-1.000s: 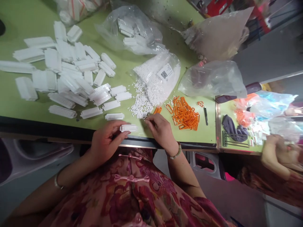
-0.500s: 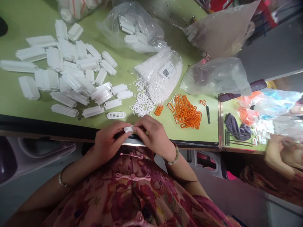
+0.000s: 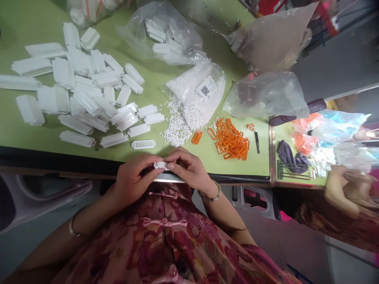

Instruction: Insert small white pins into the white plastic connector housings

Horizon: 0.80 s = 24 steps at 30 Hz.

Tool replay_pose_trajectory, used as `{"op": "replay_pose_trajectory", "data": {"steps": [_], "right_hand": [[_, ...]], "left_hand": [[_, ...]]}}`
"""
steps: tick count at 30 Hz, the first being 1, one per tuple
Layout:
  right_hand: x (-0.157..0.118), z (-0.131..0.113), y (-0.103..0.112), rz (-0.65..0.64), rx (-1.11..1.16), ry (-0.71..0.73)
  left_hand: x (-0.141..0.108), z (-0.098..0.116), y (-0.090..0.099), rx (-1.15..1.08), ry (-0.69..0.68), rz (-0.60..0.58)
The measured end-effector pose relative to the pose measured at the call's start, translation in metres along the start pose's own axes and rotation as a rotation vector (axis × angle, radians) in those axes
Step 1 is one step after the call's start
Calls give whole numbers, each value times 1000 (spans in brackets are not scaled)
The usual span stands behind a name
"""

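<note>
Between my two hands, at the table's front edge, is a small white plastic piece (image 3: 160, 165), partly hidden by fingers. My left hand (image 3: 134, 173) pinches its left end. From the other side my right hand (image 3: 188, 167) grips it, with the thumb lying along it. Just beyond my hands lies a white slotted plastic strip (image 3: 143, 144) with rows of small holes. Tiny white pegs (image 3: 177, 130) spill out of a clear bag (image 3: 198, 94) with a label. To the right are a small orange bundle (image 3: 196, 137) and a heap of orange rectangular frames (image 3: 232, 140).
Many white plastic parts (image 3: 85, 90) are piled at the left. Clear bags (image 3: 174, 35) stand at the back, another bag (image 3: 263, 94) at right. A black pen-like tool (image 3: 257, 142) lies near the table's right end. A co-worker's arm (image 3: 340, 193) is at far right.
The white piece shows a little more of its length, and my right hand's thumb now lies flatter along it. The whole view has shifted slightly.
</note>
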State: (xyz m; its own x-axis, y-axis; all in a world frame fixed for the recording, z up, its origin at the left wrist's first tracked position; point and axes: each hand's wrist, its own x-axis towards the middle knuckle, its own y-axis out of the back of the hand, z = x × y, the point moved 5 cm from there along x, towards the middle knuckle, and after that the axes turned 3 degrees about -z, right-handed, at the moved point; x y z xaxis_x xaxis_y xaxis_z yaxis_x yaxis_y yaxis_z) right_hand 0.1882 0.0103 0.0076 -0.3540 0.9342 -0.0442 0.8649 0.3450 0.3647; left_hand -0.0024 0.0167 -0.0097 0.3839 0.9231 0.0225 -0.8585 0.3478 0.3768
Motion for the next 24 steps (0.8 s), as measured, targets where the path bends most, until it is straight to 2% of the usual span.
{"op": "replay_pose_trajectory", "data": {"steps": [4,9,13,15,17,19,21,24], "right_hand": [[-2,4,-1,26,42,-15],[0,10,-9,68,62,-25],[-6,11,-3,14,64,-30],[-13,15,15,109,-50,-46],[-21,21,38,313,-248,-70],[-25,27,54,440,-446,-78],[-24,32,58,443,-576,-56],[-17,34,52,397,-704,5]], "left_hand": [[2,-3,-2,-6,7,0],[1,0,-3,17,-100,-22],[-1,2,-3,18,-132,-21],[-2,0,-1,18,-104,14],[-3,-4,0,17,-55,62],[-3,-6,1,-4,-12,91],[-2,-8,1,-36,10,97],[0,-8,1,-64,25,99]]}}
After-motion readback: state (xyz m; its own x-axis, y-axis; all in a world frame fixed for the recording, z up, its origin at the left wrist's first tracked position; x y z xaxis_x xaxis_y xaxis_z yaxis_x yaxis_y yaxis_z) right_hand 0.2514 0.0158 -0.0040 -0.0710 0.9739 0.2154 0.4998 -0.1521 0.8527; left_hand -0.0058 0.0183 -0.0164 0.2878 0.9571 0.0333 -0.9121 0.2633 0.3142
